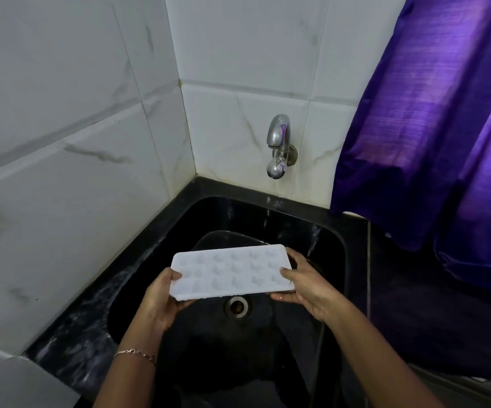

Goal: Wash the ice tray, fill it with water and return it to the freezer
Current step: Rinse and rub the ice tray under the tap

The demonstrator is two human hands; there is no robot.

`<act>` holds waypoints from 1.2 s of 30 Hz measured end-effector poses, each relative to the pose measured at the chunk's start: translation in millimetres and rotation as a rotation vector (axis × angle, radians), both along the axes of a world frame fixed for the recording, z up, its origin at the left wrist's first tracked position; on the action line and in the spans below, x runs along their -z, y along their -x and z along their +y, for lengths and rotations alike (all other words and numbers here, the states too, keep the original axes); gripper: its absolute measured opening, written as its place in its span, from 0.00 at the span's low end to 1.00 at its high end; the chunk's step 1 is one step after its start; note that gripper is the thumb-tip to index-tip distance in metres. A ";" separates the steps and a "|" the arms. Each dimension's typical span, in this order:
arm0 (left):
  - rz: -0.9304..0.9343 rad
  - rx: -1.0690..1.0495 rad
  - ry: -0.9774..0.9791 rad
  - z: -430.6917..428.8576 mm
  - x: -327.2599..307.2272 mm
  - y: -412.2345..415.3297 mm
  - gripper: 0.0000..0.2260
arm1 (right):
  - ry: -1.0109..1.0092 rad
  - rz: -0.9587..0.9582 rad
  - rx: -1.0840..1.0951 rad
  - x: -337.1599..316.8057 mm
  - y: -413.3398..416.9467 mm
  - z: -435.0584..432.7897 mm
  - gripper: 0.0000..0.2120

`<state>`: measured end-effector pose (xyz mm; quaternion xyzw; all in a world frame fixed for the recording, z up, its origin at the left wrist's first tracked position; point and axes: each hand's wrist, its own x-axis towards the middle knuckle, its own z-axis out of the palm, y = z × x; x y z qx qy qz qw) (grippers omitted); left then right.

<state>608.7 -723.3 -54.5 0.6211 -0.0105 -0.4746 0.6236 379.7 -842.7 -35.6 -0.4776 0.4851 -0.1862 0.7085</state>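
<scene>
A white ice tray [232, 270] with several small moulded cavities is held level over the black sink [267, 213], just above the drain [236, 307]. My left hand [158, 301] grips its left short end, thumb on top. My right hand [306, 285] grips its right short end, fingers under the edge. A chrome tap [278, 145] sticks out of the tiled wall above the sink's far side; no water stream shows under it. The tray's rim looks wet.
White marbled tiles [76, 142] cover the left and back walls. A purple curtain [432, 128] hangs at the right over the black counter [415, 290]. The wet counter edge [85, 319] runs along the left wall.
</scene>
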 end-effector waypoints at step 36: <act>0.006 -0.140 0.134 -81.8 -4.6 -22.6 0.13 | 0.087 -0.041 0.080 0.1 -40.7 -77.1 0.21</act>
